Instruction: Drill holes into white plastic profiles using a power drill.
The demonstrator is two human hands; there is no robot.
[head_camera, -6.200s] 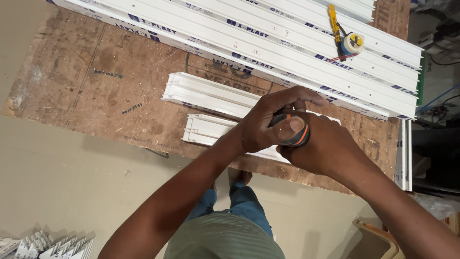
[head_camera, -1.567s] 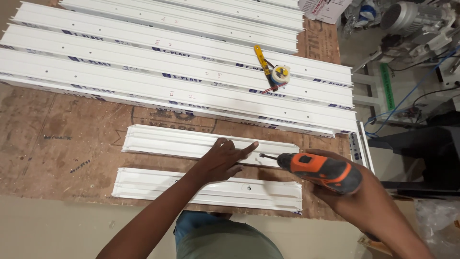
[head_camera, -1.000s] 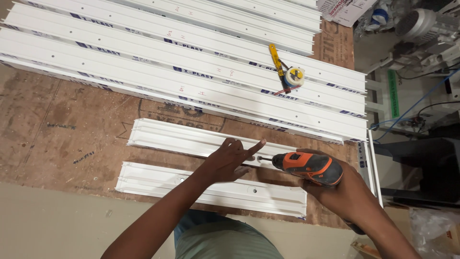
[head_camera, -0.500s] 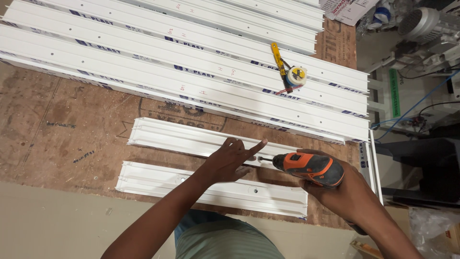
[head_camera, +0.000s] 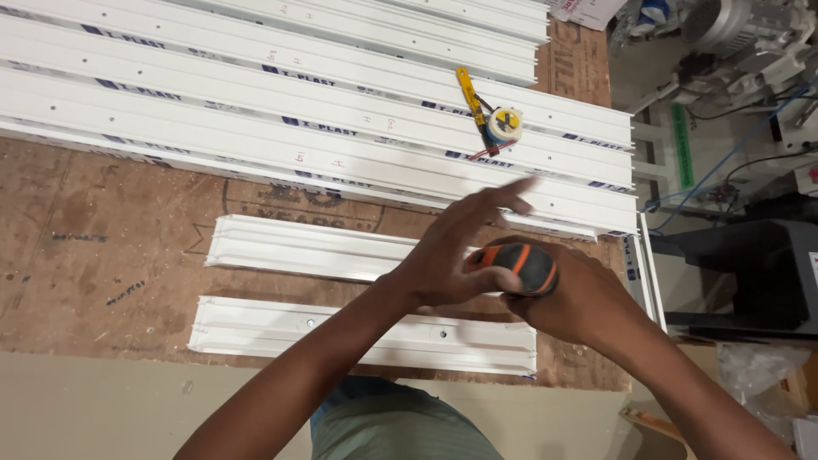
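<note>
My right hand (head_camera: 584, 294) grips an orange and black cordless drill (head_camera: 521, 262), held above the right end of two short white plastic profiles. My left hand (head_camera: 456, 251) is raised off the profiles and lies against the front of the drill, its fingers stretched out and blurred. The drill's tip is hidden behind this hand. The upper short profile (head_camera: 298, 247) and the lower short profile (head_camera: 341, 328) lie side by side on the brown wooden board (head_camera: 102, 230). The lower one shows two small screw holes.
Several long white profiles (head_camera: 298, 128) lie across the far side of the board, with a yellow tape measure (head_camera: 501, 123) on them. Machines and cables (head_camera: 750, 51) and a black box (head_camera: 750, 273) stand to the right. The near board edge runs below the lower profile.
My left hand has lifted off the upper short profile and moved onto the drill's front. The drill has turned from lying sideways toward pointing away from me.
</note>
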